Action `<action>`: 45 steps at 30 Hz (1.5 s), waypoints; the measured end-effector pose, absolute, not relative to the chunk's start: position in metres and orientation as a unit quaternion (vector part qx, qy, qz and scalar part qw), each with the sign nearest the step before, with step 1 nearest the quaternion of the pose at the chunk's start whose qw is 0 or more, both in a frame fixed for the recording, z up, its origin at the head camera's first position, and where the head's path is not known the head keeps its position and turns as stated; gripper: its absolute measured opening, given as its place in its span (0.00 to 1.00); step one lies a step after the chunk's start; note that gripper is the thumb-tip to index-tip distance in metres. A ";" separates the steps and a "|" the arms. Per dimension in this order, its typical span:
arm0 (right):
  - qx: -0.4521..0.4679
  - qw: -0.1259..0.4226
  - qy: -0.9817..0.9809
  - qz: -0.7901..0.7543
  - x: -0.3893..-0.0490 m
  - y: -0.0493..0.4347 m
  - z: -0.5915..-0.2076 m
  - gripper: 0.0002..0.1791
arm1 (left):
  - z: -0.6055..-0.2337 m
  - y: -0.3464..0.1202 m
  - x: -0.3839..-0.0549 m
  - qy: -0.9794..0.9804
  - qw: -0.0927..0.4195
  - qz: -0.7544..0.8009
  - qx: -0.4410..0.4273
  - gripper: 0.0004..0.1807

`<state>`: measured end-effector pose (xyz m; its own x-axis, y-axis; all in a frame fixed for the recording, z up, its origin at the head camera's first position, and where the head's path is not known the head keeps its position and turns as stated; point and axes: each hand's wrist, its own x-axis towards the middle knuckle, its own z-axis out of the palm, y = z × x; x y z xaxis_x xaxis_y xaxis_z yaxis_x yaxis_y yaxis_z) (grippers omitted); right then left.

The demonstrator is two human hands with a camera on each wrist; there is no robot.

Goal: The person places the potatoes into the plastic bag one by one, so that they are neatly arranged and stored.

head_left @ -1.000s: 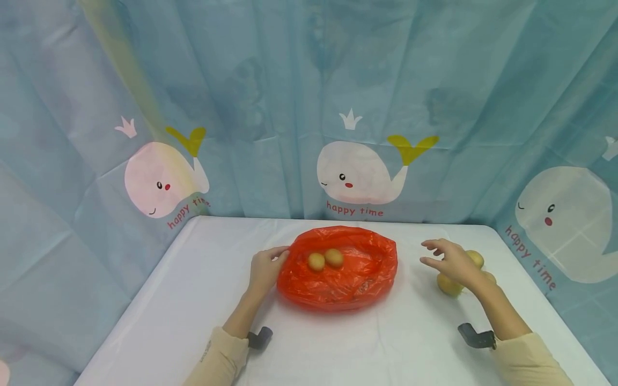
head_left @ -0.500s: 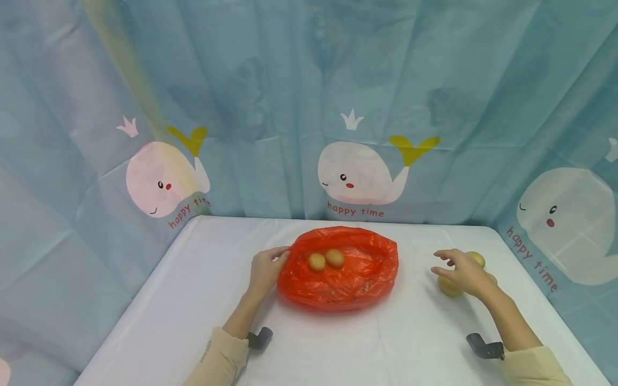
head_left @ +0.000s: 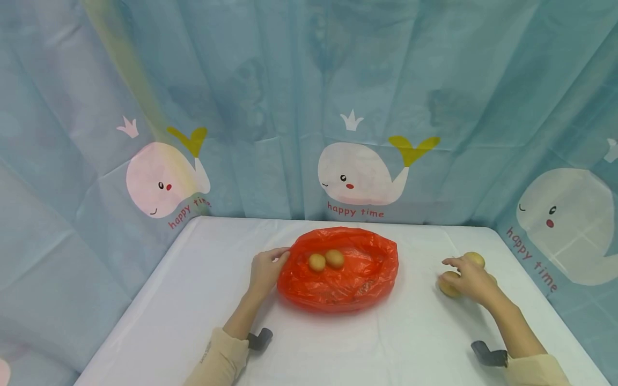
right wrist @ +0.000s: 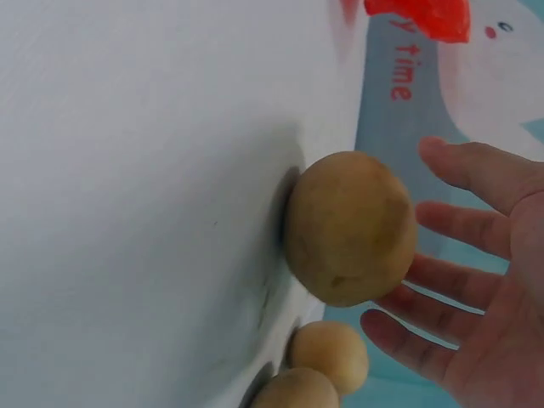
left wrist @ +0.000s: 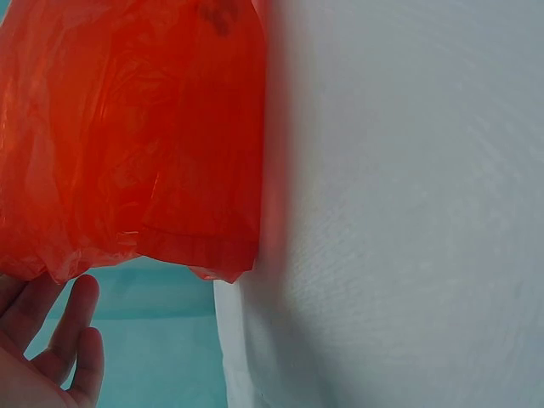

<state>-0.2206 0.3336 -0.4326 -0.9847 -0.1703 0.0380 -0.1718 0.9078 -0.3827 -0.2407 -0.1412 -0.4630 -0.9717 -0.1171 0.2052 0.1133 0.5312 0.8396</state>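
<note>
A red plastic bag (head_left: pixel 338 289) stands with its mouth spread wide on the white table. Two potatoes lie inside it, a smaller potato (head_left: pixel 316 262) beside a browner potato (head_left: pixel 335 258). My left hand (head_left: pixel 264 271) pinches the bag's left rim between thumb and forefinger; the other fingers (left wrist: pixel 75 314) hang loose below the bag edge. Over at the right, my right hand (head_left: pixel 474 279) hovers with spread fingers above a large potato (right wrist: pixel 350 229), the fingertips close to its far side. Nothing is in the right palm.
Two more potatoes, a back potato (head_left: pixel 475 259) and a smaller potato (right wrist: pixel 330 355), sit behind the large one, partly covered by the right hand. A blue curtain (head_left: pixel 270 177) with whale prints encloses the back and sides of the table (head_left: pixel 193 300).
My right hand has moved right and lowered toward the potatoes, its fingers now over the nearest one. The left hand and the bag have stayed in place.
</note>
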 end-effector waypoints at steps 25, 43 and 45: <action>0.065 0.001 -0.982 0.175 -0.216 0.343 -0.449 0.33 | -0.462 -0.141 -0.241 -0.871 0.127 -0.475 -0.003 0.14; 0.069 -0.002 -0.982 0.178 -0.216 0.340 -0.447 0.32 | -0.463 -0.141 -0.242 -0.869 0.115 -0.482 0.003 0.15; 0.065 0.002 -0.982 0.176 -0.216 0.341 -0.448 0.32 | -0.464 -0.141 -0.242 -0.869 0.115 -0.481 0.004 0.15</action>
<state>-0.2155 0.3407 -0.4482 -0.9915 -0.1275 0.0273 -0.1291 0.9293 -0.3460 -0.2423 -0.1408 -0.4638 -0.9736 -0.1173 0.1956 0.1034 0.5373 0.8370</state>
